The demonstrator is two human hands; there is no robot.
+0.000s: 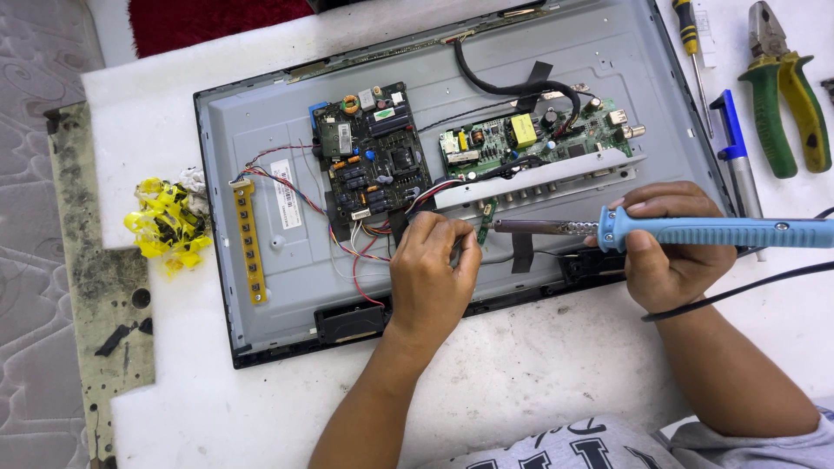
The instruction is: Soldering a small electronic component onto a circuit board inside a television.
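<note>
- The left hand (430, 274) rests on the lower edge of an opened flat-screen panel (261, 139) lying on the white worktop (521, 373); its fingers (460, 247) are pinched shut on something too small to make out.
- The right hand (673, 260) has its fingers wrapped around a blue-handled soldering iron (695, 231), whose metal tip points left and almost reaches the left fingertips.
- Just beyond lie a dark circuit board (373, 156) and a green circuit board (530, 139).
- Farther right, pliers (782, 87), a screwdriver (692, 52).
</note>
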